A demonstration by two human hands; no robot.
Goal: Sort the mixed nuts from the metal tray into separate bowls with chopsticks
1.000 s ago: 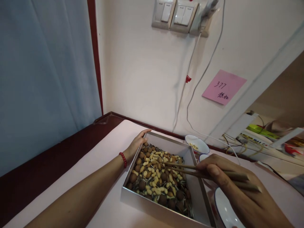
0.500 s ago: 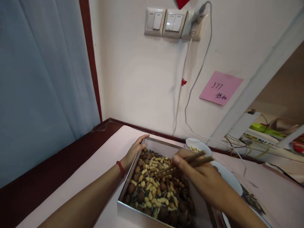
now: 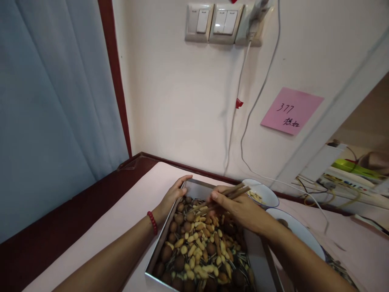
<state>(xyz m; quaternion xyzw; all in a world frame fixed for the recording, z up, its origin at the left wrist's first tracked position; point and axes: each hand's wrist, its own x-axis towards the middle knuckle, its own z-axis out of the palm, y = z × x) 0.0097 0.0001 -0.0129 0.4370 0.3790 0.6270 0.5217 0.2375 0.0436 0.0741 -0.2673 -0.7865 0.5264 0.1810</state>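
A shallow silvery box holds a mix of peanuts, round brown nuts and striped seeds that look like sunflower seeds. My left hand, with red beads at the wrist, grips the box's far left corner, thumb over the rim. Above the far part of the box, my right hand is closed around a pair of wooden chopsticks. Their tips point down and left, by the brown nuts near the left wall. Whether a nut is caught between the tips, I cannot tell.
Behind my right hand stands a white bowl with some pale pieces in it. A larger white dish with brown nuts sits beside it, partly behind my forearm. Seeds lie farther right. A white cable trails down from the wall socket.
My right hand and the chopsticks have shifted left, the tips moving from the middle peanuts toward the brown nuts on the left. My left hand keeps its hold. The view has turned slightly.
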